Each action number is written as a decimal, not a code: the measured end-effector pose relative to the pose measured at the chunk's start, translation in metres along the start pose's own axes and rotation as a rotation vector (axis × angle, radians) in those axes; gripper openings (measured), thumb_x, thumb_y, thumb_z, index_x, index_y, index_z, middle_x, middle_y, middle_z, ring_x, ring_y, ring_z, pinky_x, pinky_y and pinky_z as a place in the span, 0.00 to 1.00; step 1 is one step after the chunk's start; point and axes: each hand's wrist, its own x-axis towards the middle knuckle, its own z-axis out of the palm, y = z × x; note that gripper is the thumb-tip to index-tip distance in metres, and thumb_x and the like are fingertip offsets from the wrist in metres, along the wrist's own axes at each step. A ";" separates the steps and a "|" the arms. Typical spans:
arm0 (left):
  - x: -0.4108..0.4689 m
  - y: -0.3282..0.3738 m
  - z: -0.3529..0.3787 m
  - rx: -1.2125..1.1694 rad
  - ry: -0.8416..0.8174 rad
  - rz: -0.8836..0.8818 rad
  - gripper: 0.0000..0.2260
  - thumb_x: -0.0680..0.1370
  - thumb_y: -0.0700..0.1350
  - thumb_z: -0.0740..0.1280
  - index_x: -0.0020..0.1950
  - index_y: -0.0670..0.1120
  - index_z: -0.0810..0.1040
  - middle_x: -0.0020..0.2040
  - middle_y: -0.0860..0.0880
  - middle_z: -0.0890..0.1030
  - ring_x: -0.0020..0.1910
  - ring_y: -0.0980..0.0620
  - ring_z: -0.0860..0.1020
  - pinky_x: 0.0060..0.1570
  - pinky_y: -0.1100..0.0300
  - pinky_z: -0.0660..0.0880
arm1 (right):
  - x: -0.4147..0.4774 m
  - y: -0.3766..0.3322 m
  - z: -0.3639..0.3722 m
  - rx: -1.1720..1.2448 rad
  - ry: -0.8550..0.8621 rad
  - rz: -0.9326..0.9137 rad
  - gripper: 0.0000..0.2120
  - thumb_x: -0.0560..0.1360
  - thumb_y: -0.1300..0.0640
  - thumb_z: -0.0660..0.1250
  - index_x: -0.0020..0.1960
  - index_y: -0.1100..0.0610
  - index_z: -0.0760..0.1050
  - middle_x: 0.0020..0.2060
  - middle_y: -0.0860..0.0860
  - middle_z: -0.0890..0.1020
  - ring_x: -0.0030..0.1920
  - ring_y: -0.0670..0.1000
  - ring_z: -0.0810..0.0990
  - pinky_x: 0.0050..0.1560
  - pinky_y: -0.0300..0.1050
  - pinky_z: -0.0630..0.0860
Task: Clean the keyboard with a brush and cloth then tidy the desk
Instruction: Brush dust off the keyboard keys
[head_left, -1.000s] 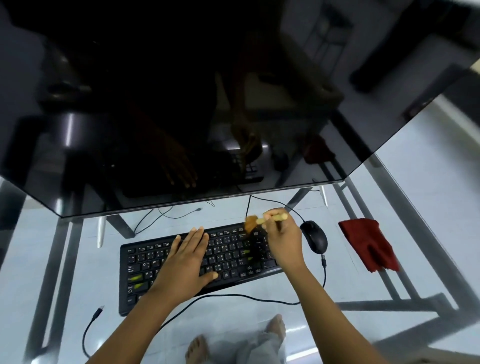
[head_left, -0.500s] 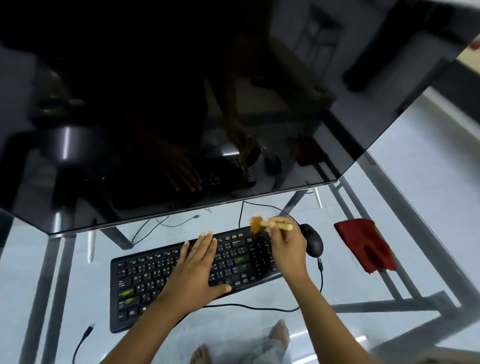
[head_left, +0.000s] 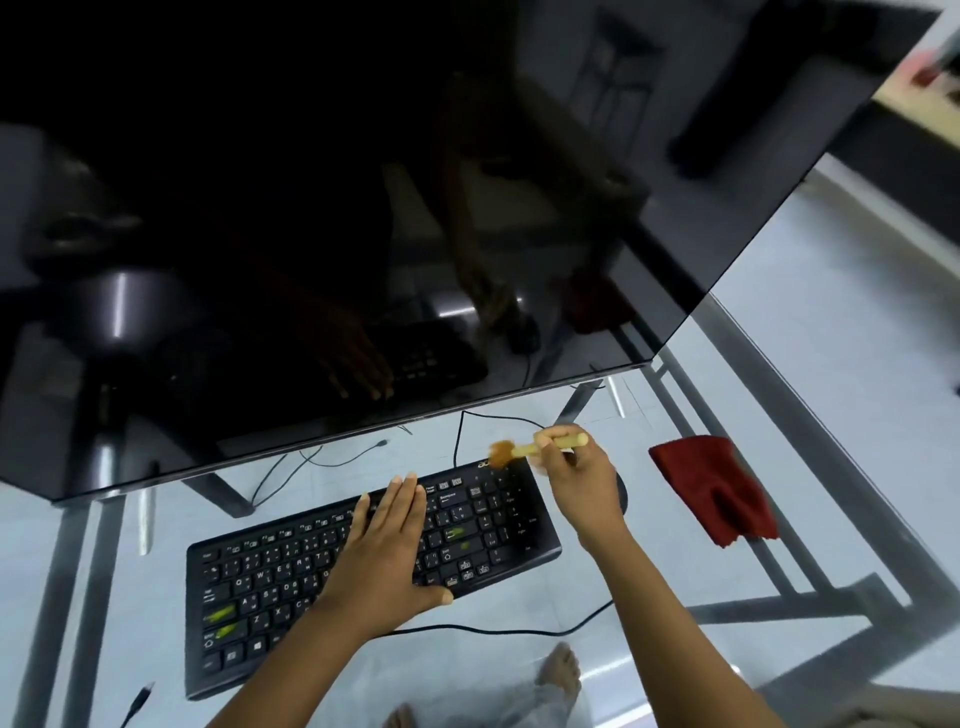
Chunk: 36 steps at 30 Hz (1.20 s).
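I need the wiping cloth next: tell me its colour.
Dark red. The cloth lies on the glass desk, right of the keyboard, in the head view.

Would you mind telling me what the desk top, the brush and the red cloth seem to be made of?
Desk top: clear glass on grey metal bars; floor and feet show through it.
Brush: pale handle, probably wood or bamboo, with soft tan bristles.
Red cloth: matte woven fabric, limp and creased.

Faint pale logo, seemingly "acer", on keyboard (head_left: 363, 561) at its one o'clock corner. Letter legends such as Q, W, S, X on keys toward eight o'clock; remainder too small to read.
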 end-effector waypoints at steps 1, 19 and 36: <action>0.000 0.000 -0.001 0.001 0.004 0.002 0.52 0.70 0.70 0.64 0.77 0.46 0.35 0.76 0.50 0.30 0.73 0.53 0.28 0.73 0.49 0.31 | 0.000 -0.002 0.000 0.084 -0.093 0.092 0.04 0.78 0.58 0.65 0.46 0.57 0.77 0.38 0.48 0.84 0.42 0.49 0.83 0.45 0.38 0.79; -0.002 -0.006 0.001 0.052 0.026 0.033 0.51 0.69 0.73 0.58 0.72 0.49 0.29 0.75 0.52 0.29 0.73 0.55 0.28 0.73 0.50 0.31 | -0.035 0.016 -0.012 -0.238 -0.180 -0.079 0.07 0.79 0.59 0.64 0.43 0.51 0.75 0.38 0.48 0.83 0.40 0.47 0.82 0.43 0.37 0.76; 0.001 0.001 -0.003 0.047 -0.017 0.013 0.52 0.70 0.70 0.64 0.78 0.45 0.37 0.76 0.49 0.31 0.74 0.51 0.30 0.73 0.48 0.34 | -0.059 0.028 -0.015 -0.278 0.038 -0.193 0.05 0.79 0.56 0.63 0.45 0.54 0.75 0.42 0.47 0.79 0.41 0.43 0.78 0.40 0.28 0.70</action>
